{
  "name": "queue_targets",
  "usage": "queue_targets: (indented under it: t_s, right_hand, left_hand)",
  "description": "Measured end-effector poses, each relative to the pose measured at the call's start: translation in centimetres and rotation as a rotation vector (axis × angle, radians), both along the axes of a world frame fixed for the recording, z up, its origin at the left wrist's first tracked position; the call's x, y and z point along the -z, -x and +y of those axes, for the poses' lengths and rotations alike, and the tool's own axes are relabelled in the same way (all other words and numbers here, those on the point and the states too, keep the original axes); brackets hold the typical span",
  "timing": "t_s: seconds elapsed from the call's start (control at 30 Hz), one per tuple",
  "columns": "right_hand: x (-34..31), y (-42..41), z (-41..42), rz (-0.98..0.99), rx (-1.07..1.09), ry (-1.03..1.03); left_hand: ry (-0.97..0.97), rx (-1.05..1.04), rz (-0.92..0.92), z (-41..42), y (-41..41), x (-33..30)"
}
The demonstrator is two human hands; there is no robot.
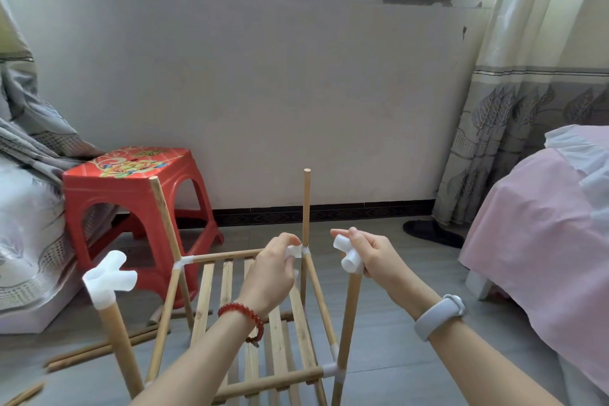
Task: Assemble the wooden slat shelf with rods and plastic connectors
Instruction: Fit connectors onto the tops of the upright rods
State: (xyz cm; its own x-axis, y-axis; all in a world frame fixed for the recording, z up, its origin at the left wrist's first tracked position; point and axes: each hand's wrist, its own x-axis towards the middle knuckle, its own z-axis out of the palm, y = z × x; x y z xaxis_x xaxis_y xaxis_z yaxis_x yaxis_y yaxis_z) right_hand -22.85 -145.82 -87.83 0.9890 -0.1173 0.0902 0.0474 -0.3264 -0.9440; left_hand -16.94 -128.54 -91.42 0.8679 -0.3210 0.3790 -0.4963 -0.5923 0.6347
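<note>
Nearest you, the slat shelf (pixel 280 333) stood on the floor between your forearms. Your right hand (pixel 369 254) was raised, wrist bent, fingers curled round a white connector (pixel 349 255) sitting on the near-right rod (pixel 347 323). Your left hand (pixel 273 270) reached further in, fingertips pinching another connector (pixel 292 251) beside the far-right upright rod (pixel 306 208). Behind stood a red stool (pixel 131 181).

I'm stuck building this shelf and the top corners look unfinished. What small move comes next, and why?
Probably press the connector in the right hand fully down onto the near right rod. The near left rod is already capped, while both far rods stand bare.
</note>
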Motion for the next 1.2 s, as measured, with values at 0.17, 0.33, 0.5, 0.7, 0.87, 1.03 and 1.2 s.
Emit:
queue_targets:
  t_s: [0.17, 0.33, 0.5, 0.7, 0.87, 1.03, 1.2]
  right_hand:
    - [-0.2, -0.3, 0.4, 0.061, 0.024, 0.096]
    - [-2.2, -1.0, 0.6, 0.030, 0.034, 0.435]
    - [-5.6, -0.9, 2.6, -0.160, -0.100, 0.410]
    - [-7.7, -1.3, 4.1, -0.172, -0.261, 0.328]
    - [-8.3, -1.5, 4.4, -0.242, -0.309, 0.281]
    - [-9.0, -2.9, 4.4, -0.268, -0.340, 0.185]
    - [-8.9, -7.6, 1.9, -0.271, -0.123, -0.126]
  left_hand:
    - [0.135, -0.001, 0.082, 0.2, 0.8, -1.6]
    - [0.427, -0.008, 0.296, 1.4, 1.7, -5.0]
    - [0.694, 0.190, 0.518, 3.1, 2.2, -8.4]
    - [0.707, 0.381, 0.511, 4.6, 2.9, -9.7]
    - [0.705, 0.416, 0.489, 5.1, 2.7, -10.0]
    - [0.675, 0.371, 0.396, 4.6, 1.4, -10.3]
    - [0.722, 0.161, 0.326, 4.1, -3.2, -10.6]
